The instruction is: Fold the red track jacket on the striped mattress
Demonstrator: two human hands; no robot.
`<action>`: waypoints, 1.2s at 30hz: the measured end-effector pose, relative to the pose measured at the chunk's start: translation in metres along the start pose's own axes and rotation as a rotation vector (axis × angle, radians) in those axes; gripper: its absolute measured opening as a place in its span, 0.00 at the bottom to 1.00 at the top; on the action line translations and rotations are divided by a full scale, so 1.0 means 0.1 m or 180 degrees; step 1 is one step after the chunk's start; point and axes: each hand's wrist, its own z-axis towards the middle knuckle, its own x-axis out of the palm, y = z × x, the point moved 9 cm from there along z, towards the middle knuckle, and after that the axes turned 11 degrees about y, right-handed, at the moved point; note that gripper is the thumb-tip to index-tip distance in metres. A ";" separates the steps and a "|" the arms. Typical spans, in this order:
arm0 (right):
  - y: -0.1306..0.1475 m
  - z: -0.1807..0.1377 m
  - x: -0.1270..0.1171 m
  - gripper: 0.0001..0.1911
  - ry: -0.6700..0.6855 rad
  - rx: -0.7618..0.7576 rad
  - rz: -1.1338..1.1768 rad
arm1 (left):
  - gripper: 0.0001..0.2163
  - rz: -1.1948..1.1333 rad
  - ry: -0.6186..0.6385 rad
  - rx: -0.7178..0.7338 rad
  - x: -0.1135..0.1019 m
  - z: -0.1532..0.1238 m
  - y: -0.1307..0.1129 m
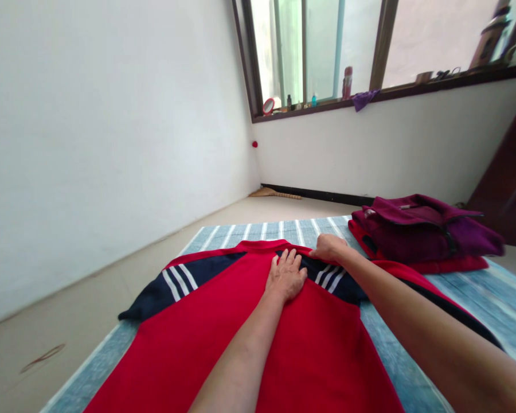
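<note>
A red shirt (223, 332) with navy shoulders and white stripes lies spread flat on a blue striped mat (477, 298). My left hand (286, 274) rests flat on the shirt just below the collar, fingers stretched out. My right hand (329, 246) is at the collar's right side, its fingers curled and pinching the collar edge. Both forearms reach in from the bottom of the view.
A stack of folded maroon and red clothes (421, 232) sits on the mat at the right. White walls stand left and ahead. A window sill (370, 94) carries bottles and a purple cloth. A broom (275, 194) lies by the far wall. Bare floor runs along the left.
</note>
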 end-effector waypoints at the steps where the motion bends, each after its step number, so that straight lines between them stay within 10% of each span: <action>1: 0.02 -0.01 0.01 0.15 0.0025 -0.0054 -0.0066 | 0.24 -0.0004 0.0003 -0.0004 0.00 0.00 0.00; 36: 0.08 0.21 -0.03 0.15 0.0130 -0.0461 -0.0306 | 0.25 0.0162 0.0074 -0.0032 0.02 0.01 -0.01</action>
